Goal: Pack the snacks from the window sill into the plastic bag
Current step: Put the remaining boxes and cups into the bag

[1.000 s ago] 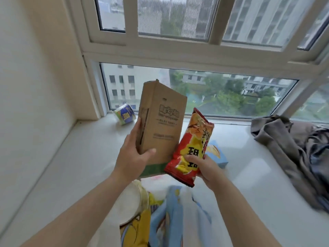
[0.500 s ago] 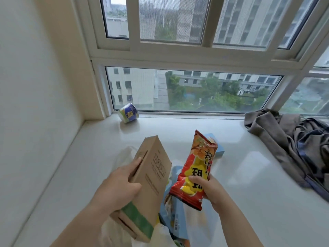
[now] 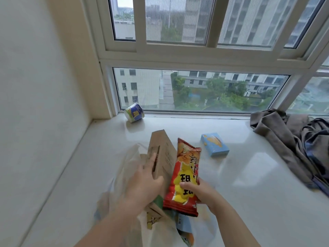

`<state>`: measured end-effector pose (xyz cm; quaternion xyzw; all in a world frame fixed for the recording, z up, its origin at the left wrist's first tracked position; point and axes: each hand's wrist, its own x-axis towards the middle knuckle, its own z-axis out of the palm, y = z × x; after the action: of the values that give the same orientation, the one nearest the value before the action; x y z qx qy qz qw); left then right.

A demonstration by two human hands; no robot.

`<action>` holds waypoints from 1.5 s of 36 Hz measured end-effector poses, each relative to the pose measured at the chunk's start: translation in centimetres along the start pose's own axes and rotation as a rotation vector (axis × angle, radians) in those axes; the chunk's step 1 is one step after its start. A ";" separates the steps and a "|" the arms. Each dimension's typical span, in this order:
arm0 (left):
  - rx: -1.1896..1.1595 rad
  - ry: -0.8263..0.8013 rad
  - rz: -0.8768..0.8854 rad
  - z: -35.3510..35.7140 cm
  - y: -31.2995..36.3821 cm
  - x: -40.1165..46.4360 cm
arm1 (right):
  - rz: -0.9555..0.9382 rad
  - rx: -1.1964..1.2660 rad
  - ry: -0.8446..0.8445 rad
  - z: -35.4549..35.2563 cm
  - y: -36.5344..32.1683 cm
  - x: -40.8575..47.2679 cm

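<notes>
The left hand (image 3: 144, 180) grips a tall brown cardboard box (image 3: 163, 154), thumb on its front face and fingers along its side, with the box's lower end down inside the mouth of the clear plastic bag (image 3: 124, 163) at the near edge of the window sill (image 3: 249, 202). The right hand (image 3: 197, 193) holds a red and yellow snack packet (image 3: 185, 177) just beside the box, its bottom over the bag. A blue box (image 3: 214, 144) lies mid-sill; a blue cup (image 3: 133, 112) lies tipped in the far left corner. Crumpled grey clothes (image 3: 292, 145) cover the right edge.
</notes>
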<state>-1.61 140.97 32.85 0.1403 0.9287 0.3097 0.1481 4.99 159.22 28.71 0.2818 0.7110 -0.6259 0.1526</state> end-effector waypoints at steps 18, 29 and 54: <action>-0.468 -0.045 -0.040 7.2 0.0 -2.1 | -0.017 -0.648 0.359 2.1 0.0 1.0; -0.597 -0.056 0.048 7.0 -0.4 -0.4 | 0.083 -0.516 0.378 2.8 -2.8 1.7; 1.183 -0.210 0.254 2.2 -0.1 19.2 | 0.025 -0.719 0.579 4.2 -0.9 1.5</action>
<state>-18.46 148.87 27.44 0.3380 0.8996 -0.2586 0.0979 2.68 155.36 27.82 0.3826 0.8930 -0.2331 0.0435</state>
